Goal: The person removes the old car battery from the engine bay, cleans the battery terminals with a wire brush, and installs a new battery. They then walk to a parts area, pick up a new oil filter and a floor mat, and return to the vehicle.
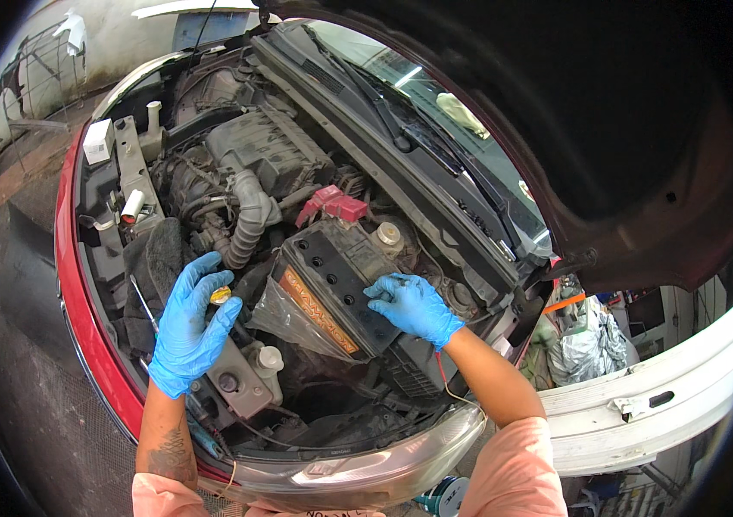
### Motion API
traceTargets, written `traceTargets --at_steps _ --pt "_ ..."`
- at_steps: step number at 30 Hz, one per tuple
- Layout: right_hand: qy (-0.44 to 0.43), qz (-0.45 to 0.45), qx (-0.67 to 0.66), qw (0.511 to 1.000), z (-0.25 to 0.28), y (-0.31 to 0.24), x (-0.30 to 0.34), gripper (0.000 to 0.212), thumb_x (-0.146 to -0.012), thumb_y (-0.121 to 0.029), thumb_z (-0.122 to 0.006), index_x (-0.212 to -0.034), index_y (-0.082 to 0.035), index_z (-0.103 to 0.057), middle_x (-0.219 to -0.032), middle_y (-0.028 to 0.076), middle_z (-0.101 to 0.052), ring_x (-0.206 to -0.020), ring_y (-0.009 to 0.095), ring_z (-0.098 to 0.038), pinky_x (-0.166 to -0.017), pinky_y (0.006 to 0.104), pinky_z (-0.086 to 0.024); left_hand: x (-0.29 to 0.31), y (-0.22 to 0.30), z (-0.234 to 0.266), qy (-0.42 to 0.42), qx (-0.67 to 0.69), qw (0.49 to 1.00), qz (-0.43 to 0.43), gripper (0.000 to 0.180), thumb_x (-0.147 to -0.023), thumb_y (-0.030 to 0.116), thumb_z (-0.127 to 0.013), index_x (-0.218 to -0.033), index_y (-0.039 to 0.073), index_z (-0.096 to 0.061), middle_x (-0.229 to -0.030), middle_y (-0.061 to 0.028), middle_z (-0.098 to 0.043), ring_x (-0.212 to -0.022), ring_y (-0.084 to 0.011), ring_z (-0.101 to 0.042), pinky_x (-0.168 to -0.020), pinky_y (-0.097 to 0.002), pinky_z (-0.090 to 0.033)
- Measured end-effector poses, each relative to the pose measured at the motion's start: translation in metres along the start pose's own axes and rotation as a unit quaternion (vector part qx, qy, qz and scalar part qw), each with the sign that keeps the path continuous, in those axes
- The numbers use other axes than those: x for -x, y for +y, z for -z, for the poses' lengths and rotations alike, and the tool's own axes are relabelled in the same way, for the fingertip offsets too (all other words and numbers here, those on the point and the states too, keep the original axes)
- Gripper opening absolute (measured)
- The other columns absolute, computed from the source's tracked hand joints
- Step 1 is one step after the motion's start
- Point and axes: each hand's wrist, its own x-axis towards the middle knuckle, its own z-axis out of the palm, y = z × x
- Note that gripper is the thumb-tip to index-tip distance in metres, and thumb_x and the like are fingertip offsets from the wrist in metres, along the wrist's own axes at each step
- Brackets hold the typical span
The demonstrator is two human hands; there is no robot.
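A car battery (338,267) with a black top and an orange label sits in the engine bay, with several round cell holes open along its top. My right hand (414,306), in a blue glove, is over the battery's near right part, its fingers bent together at the top; whatever they may hold is hidden. My left hand (187,323), also blue-gloved, is left of the battery, pinching a small yellow cap (221,295) between thumb and fingers. Clear plastic film (284,319) hangs along the battery's label side.
A red terminal cover (332,205) lies behind the battery. Left of it are a ribbed air hose (250,224) and a dark cloth (155,258). A white box (99,141) and a small white cylinder (133,205) stand on the front frame. The raised hood (608,129) hangs over the right side.
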Motion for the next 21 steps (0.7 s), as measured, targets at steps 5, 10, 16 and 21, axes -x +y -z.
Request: traceTargets --at_steps 5,10,16,21 --pt "-0.013 0.161 0.012 0.987 -0.015 0.016 0.005 0.030 -0.093 -0.024 -0.072 -0.119 -0.009 -0.074 -0.106 0.011 -0.069 -0.097 0.028 -0.070 -0.086 0.0378 -0.057 -0.001 0.001 -0.001 -0.006 -0.010 1.000 -0.011 0.030 -0.095 0.011 -0.070 -0.121 -0.004 -0.065 -0.140 -0.0214 -0.054 -0.129 -0.0339 -0.056 -0.109 -0.0396 -0.044" --pt "-0.058 0.101 0.121 0.986 -0.009 -0.004 0.006 0.034 -0.096 -0.033 -0.066 -0.119 -0.009 -0.074 -0.111 0.013 -0.068 -0.099 0.031 -0.069 -0.088 0.0418 -0.057 -0.002 -0.002 -0.003 0.008 0.001 1.000 -0.013 0.034 -0.092 0.012 -0.073 -0.120 -0.005 -0.065 -0.138 -0.0221 -0.056 -0.125 -0.0358 -0.059 -0.106 -0.0399 -0.047" --pt "-0.065 0.037 0.175 0.982 0.007 -0.037 0.007 0.034 -0.096 -0.039 -0.066 -0.111 -0.010 -0.076 -0.104 0.012 -0.070 -0.096 0.031 -0.069 -0.084 0.0424 -0.057 0.000 -0.001 0.003 0.002 0.006 1.000 -0.003 0.030 -0.096 0.013 -0.070 -0.120 -0.003 -0.064 -0.140 -0.0212 -0.054 -0.128 -0.0339 -0.056 -0.109 -0.0403 -0.045" --pt "0.073 0.167 -0.044 0.982 -0.025 0.008 0.010 0.030 -0.093 -0.039 -0.070 -0.101 -0.011 -0.077 -0.092 0.009 -0.071 -0.088 0.032 -0.070 -0.079 0.0440 -0.057 0.000 0.000 0.000 0.001 -0.006 1.000 -0.014 0.032 -0.095 0.013 -0.071 -0.121 -0.004 -0.064 -0.139 -0.0217 -0.055 -0.127 -0.0350 -0.057 -0.108 -0.0404 -0.045"
